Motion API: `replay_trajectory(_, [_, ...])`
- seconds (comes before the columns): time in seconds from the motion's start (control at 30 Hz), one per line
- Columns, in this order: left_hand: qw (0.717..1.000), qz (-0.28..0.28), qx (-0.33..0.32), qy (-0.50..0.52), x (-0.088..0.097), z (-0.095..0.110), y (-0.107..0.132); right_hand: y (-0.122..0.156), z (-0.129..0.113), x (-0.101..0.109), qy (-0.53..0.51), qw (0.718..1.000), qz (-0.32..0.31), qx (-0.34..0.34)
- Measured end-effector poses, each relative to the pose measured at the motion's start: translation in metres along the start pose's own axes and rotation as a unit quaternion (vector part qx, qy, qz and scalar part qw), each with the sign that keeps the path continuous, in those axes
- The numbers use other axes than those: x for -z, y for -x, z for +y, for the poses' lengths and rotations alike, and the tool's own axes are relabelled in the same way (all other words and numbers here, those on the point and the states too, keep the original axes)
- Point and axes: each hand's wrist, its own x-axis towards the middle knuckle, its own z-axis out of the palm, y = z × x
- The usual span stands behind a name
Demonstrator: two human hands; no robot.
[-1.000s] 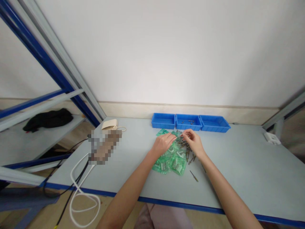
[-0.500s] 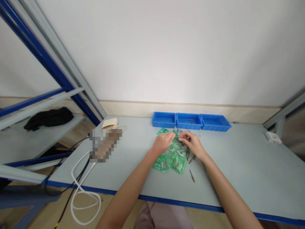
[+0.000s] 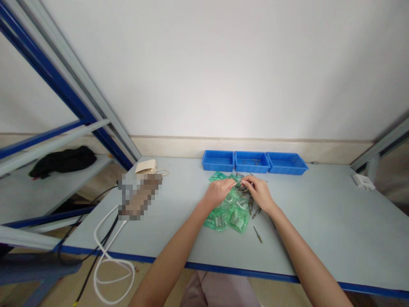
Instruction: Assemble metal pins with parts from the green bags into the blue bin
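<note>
Item: loose metal pins [image 3: 244,190] heaped beside and partly on green plastic packets [image 3: 231,215], between both hands.
Right grip [image 3: 260,193]: fingertips together at the heap; any pin held cannot be told.
Left grip [image 3: 219,192]: curled on the packets, just beside the heap.
Surroundings: Desk [image 3: 319,221] carrying three blue bins [image 3: 252,162] behind the heap.

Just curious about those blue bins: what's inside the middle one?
The middle blue bin holds a few small metal parts; its near wall hides the floor just behind it.
</note>
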Motion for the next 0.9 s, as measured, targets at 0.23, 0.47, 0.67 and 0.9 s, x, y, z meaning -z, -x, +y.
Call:
replay_trajectory(0.23, [1.0,0.011,0.019,0.005,0.002,0.0011,0.0006,0.0011,-0.0016,0.0002,-0.021,1.0,-0.007,-0.001])
replay_trajectory(0.47, [0.998,0.024,0.022,0.048,-0.0015,-0.002,0.0017,0.0003,-0.0056,0.0034,-0.031,0.998,-0.054,0.014])
replay_trajectory(0.67, [0.998,0.049,0.025,0.043,-0.0054,-0.0046,0.0037,-0.0003,-0.0054,0.0025,-0.053,0.995,-0.081,0.001])
replay_trajectory(0.9, [0.999,0.031,0.003,0.032,-0.0065,-0.0065,0.0036,0.0009,-0.002,-0.0008,-0.058,0.996,-0.071,-0.019])
